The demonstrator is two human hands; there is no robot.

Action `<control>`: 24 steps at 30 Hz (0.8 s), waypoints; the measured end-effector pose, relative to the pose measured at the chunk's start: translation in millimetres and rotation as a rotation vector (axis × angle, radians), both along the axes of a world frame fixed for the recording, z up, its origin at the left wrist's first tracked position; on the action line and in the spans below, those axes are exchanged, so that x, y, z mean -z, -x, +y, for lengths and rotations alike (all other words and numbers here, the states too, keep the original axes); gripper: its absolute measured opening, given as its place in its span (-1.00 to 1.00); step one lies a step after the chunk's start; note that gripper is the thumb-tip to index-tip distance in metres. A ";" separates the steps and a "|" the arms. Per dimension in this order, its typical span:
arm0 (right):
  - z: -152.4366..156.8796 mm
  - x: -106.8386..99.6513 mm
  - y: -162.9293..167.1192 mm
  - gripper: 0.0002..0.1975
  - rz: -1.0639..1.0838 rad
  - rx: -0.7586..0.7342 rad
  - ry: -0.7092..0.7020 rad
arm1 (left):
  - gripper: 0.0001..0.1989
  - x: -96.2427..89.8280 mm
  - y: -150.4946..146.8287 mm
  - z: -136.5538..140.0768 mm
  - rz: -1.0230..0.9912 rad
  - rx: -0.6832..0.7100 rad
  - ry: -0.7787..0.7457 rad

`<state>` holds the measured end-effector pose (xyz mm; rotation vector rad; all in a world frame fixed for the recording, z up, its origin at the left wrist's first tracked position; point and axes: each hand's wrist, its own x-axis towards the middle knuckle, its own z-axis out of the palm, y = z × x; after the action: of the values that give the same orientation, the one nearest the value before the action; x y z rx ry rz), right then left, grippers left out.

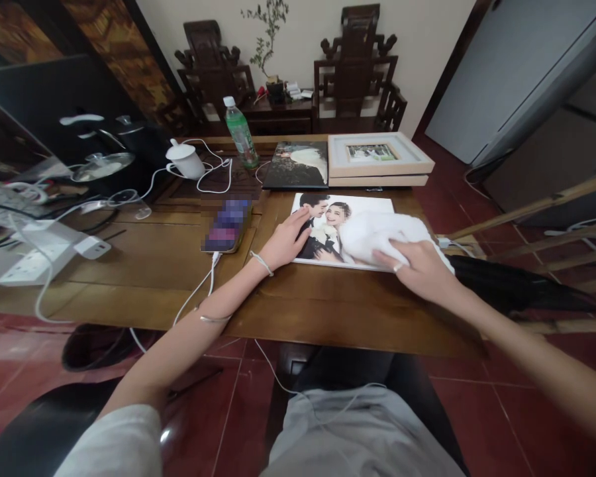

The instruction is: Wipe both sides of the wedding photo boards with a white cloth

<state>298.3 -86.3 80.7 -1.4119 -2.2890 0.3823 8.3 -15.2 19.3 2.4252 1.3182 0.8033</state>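
A photo panel (322, 245) with a couple printed on it lies flat near the front of the wooden table (328, 301). My left hand (289, 237) rests on the panel's left edge, fingers stretched out and nothing in them. Bunched in my right hand (417, 265) is a white cloth (377, 232), its folds spread over the panel's right half. The cloth hides that part of the picture and hangs past the right edge. Left of my left hand, a phone (228, 226) sits with a white cable plugged in.
Behind the panel lie a dark photo panel (298, 164) and stacked light-wood frames (381, 159). A green bottle (241, 132) and a white lidded cup (185, 159) stand further left. Cables and a white power strip (42, 255) occupy the left end. Wooden bars (536, 205) stand at right.
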 end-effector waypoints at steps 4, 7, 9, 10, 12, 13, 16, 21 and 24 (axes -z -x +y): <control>-32.2 -5.9 4.5 -0.67 -0.033 -0.087 0.044 | -0.51 0.0 -0.9 0.1 0.007 0.005 0.009; -21.3 -11.2 13.5 -0.66 -0.039 -0.146 0.060 | -0.51 -0.4 -0.9 0.0 0.004 0.011 0.003; -0.3 -13.3 19.5 -0.65 -0.036 -0.138 0.051 | -0.51 0.2 -0.7 0.0 -0.010 0.018 -0.008; 12.8 -13.5 22.1 -0.64 -0.027 -0.123 0.040 | -0.51 0.7 -0.5 0.0 -0.017 0.022 -0.012; 41.3 -12.8 26.7 -0.65 0.005 -0.086 0.009 | -0.52 1.8 -0.3 0.3 -0.028 0.022 -0.017; 55.6 -12.1 29.1 -0.65 0.019 -0.070 0.000 | -0.52 2.3 -0.1 0.4 -0.030 0.017 -0.018; 94.1 -10.7 38.6 -0.65 0.036 -0.023 -0.026 | -0.52 2.2 0.6 0.8 -0.019 0.008 -0.014; 132.3 -10.9 60.9 -0.67 0.008 -0.023 -0.048 | -0.51 -0.2 1.8 0.3 0.011 0.011 0.001; 131.0 -9.5 68.3 -0.68 0.017 -0.016 -0.056 | -0.51 0.1 1.8 -0.1 0.003 0.005 -0.005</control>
<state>230.0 44.7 90.2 -1.3591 -2.2810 0.3308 6.4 -15.2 19.2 2.4339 1.3128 0.8031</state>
